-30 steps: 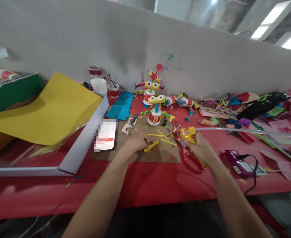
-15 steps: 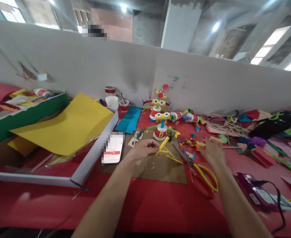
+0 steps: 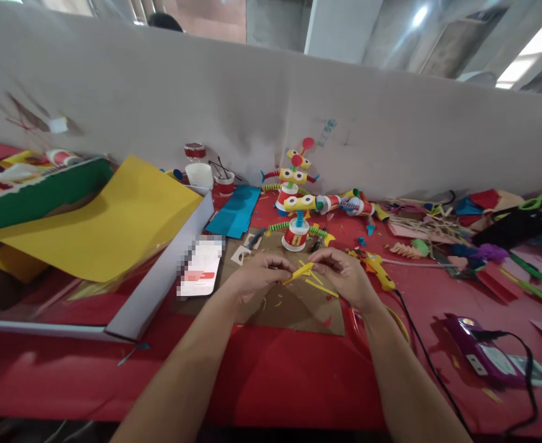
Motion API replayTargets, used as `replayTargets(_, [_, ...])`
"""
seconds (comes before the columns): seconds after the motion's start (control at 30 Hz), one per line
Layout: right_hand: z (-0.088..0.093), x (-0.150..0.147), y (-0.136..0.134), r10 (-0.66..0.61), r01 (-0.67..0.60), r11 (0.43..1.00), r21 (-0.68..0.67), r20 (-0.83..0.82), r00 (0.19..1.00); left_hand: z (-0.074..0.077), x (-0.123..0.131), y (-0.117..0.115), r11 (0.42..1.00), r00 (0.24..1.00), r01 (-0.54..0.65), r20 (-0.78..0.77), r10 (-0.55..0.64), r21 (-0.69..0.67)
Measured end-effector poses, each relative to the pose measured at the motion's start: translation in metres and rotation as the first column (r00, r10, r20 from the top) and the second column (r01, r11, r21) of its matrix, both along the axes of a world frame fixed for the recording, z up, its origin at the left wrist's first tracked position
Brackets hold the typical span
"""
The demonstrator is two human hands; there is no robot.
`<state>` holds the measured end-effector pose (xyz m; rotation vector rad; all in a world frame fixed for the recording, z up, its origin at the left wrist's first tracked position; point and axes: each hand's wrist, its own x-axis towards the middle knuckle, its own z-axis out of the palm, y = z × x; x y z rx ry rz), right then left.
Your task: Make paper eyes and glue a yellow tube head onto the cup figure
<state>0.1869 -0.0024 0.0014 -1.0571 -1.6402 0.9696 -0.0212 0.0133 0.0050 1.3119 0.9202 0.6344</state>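
Between my two hands, above the brown cardboard mat (image 3: 261, 307), is a narrow yellow paper strip (image 3: 302, 271). My left hand (image 3: 264, 274) pinches its left end. At the other end, the fingertips of my right hand (image 3: 339, 274) are closed on the strip. More cut yellow strips (image 3: 321, 289) lie on the mat under my fingers. Just behind stands a paper-cup robot figure (image 3: 296, 234) with a yellow head, round eyes and springy green arms. Right of my right hand lies a yellow glue gun (image 3: 381, 274), partly hidden by it.
At left is a white box (image 3: 160, 271) with yellow paper (image 3: 99, 215). A phone (image 3: 201, 267) and blue paper (image 3: 234, 210) lie beside it. Scissors handles (image 3: 397, 323) show under my right arm. A purple power bank-like device (image 3: 478, 354) with a black cord sits at right.
My right hand has come in from the right-hand scraps to the yellow strip in my left hand. The glue gun and its cord now show at right. The view has tilted down slightly.
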Motion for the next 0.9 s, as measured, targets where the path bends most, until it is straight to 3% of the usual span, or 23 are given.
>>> replayTargets(0.13, [0.001,-0.002,-0.001,0.044,-0.043,0.998,-0.037,0.024,0.999,0.001,0.000,0.000,0.999,1.000,0.025,0.013,-0.024,-0.030])
replayTargets(0.43, [-0.012,-0.010,0.000,-0.046,0.046,0.991,-0.125,0.005,0.999,-0.001,0.002,0.000,0.999,0.997,-0.010,-0.072,0.013,0.049])
replayTargets(0.67, [-0.018,-0.015,0.000,-0.114,0.113,0.992,-0.049,-0.011,0.993,-0.001,0.004,-0.001,0.997,0.999,-0.002,-0.044,0.005,0.082])
replayTargets(0.9, [-0.015,-0.015,-0.003,-0.118,0.120,0.993,-0.011,0.091,0.989,0.001,0.009,-0.001,0.940,0.964,-0.136,-0.177,0.198,0.313])
